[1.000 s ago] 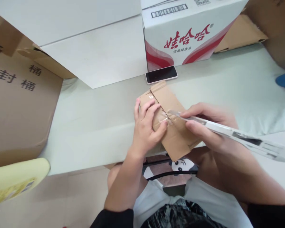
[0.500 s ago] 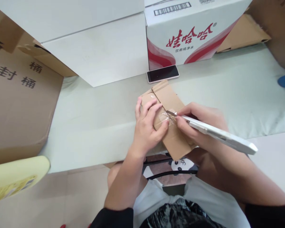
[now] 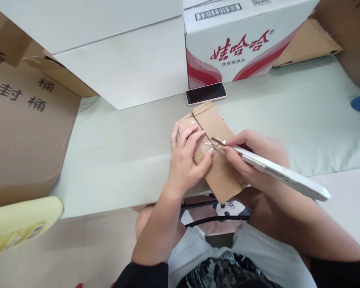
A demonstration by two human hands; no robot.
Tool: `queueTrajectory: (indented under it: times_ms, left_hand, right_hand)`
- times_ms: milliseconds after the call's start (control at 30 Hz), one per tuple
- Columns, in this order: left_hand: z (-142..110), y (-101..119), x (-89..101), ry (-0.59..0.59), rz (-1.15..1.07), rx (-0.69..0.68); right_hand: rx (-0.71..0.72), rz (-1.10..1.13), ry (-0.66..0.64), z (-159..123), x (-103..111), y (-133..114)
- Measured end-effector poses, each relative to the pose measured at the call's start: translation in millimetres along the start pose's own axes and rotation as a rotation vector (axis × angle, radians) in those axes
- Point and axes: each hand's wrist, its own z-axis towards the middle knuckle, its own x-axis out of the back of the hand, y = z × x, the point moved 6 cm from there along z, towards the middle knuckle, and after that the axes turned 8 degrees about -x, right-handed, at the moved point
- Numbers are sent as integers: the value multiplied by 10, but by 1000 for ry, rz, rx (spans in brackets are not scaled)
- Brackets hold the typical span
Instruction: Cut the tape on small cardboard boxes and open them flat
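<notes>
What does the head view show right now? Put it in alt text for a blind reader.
A left hand rests on a small brown cardboard box while the right hand holds a slim white box cutter, its metal blade at the clear-taped seam. Beyond, a black-screened phone lies on pale green cloth near a white carton with red lettering.

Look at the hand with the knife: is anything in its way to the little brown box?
Nothing I can see. The right hand holds the knife with its blade right at the box, and the left hand lies beside, not between.
</notes>
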Motion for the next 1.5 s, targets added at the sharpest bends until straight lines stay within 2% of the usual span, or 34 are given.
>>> queueTrajectory:
  times_ms: [300,433,500,633,800,1033,1167,1500]
  left_hand:
    - [-9,-5,-1,-16,-9,21]
    - [-6,2,14,-2,-6,30]
    - [2,9,20,-12,-2,23]
    - [12,9,26,-46,5,13]
    - [18,2,37,-21,16,3]
    - [27,10,38,-19,23,19]
    - [18,5,40,-2,27,24]
    - [18,-15,34,0,22,12]
  right_hand:
    - [48,-79,-44,-2,-87,-39]
    - [17,-120,-102,20,-138,-33]
    - [-1,-89,-108,26,-120,-29]
    - [-14,-7,-37,7,1,-40]
    - [0,57,-18,-14,81,-69]
    - [108,39,-95,15,31,-105]
    - [118,38,-107,22,8,-77]
    - [128,48,30,-35,102,-94]
